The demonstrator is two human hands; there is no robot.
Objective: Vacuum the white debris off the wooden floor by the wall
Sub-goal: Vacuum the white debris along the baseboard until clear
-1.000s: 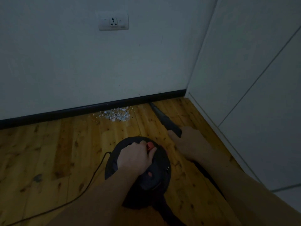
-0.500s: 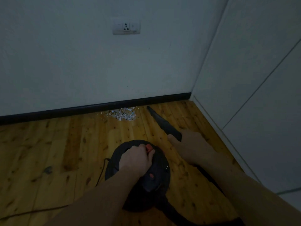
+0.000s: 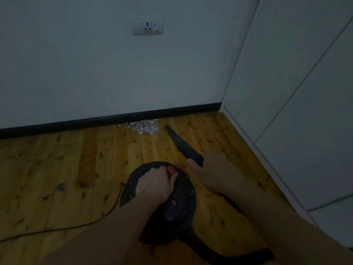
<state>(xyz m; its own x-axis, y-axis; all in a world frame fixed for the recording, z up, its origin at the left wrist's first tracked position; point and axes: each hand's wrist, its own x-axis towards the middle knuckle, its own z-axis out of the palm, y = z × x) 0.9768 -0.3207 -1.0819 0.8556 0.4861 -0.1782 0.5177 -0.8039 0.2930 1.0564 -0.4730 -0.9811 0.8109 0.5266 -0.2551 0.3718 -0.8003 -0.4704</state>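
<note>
On the wooden floor point(image 3: 66, 169), white debris point(image 3: 142, 128) hugs the baseboard point(image 3: 76, 125). My left hand point(image 3: 155, 183) grips the vacuum point(image 3: 179, 205); my right hand point(image 3: 214, 173) grips its nozzle point(image 3: 183, 146).

no readable text, labels or numbers

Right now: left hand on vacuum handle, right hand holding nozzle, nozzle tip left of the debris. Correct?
One error: the head view shows the nozzle tip right of the debris, not left. Rest holds: left hand on vacuum handle, right hand holding nozzle.
</note>
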